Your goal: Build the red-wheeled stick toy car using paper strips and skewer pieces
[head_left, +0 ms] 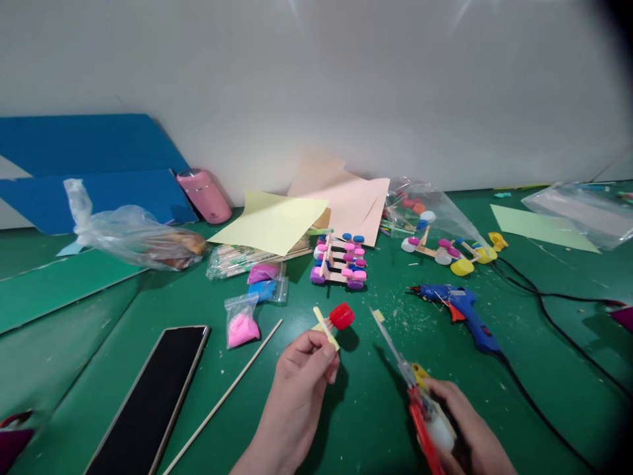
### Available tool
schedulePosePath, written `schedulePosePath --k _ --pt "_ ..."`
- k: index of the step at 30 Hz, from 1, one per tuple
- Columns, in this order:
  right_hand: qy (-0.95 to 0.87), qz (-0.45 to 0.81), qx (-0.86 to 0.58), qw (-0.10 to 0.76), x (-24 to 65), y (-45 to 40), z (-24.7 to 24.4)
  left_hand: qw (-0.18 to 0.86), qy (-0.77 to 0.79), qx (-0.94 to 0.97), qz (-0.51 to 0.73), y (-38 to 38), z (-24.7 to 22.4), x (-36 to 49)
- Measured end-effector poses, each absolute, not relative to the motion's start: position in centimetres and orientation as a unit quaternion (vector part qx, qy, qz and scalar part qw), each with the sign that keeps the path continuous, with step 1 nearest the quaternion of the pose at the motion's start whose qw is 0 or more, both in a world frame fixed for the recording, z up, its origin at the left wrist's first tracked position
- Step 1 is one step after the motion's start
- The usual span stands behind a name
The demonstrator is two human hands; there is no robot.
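Note:
My left hand (pixel 304 389) pinches a narrow pale yellow strip (pixel 324 323) between thumb and fingers. A red round cap (pixel 342 316) sticks out just beyond the strip; how the two join is hidden. My right hand (pixel 465 422) is closed round a red-handled cutting tool (pixel 419 415) with a long thin blade that points away from me. Its exact kind is unclear. A yellow part and a whitish rounded part show by the right fingers. A tiny pale yellow piece (pixel 378 315) appears at the blade's tip.
A blue glue gun (pixel 457 307) lies right with its black cord. Small stick-and-cap models (pixel 341 260) stand ahead. A phone (pixel 151 396), a wooden stick (pixel 222 399) and a bag of pink clay (pixel 242 328) lie left. Behind are paper sheets (pixel 271 218) and a pink bottle (pixel 205 198).

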State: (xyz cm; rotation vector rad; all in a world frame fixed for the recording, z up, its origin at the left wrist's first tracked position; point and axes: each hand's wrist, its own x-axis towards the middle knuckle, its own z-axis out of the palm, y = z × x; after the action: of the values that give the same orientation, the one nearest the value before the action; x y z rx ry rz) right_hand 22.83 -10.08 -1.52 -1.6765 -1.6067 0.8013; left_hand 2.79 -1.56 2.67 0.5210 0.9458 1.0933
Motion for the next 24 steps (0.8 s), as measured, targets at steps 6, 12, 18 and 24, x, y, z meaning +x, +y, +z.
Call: schedulePosePath --k 6,12,18,24 --pt "-0.617 0.145 -0.751 0.185 27.1 -8.6 -1.8 0.729 0.421 0.187 0.506 -1.3 2.4 2.7" --pt "-0.648 0.085 -0.715 0.249 24.9 -7.2 1.2 0.72 0.439 0.193 0.502 -1.7 2.7 3.2" --pt "-0.629 0.366 -0.566 0.388 16.5 -4.4 2.9 0.704 0.471 0.166 0.506 -2.7 2.5 4.5" --pt "-0.512 0.535 -0.515 0.431 14.4 -2.6 1.6 0.676 0.495 0.165 0.521 -3.4 2.0 4.8"
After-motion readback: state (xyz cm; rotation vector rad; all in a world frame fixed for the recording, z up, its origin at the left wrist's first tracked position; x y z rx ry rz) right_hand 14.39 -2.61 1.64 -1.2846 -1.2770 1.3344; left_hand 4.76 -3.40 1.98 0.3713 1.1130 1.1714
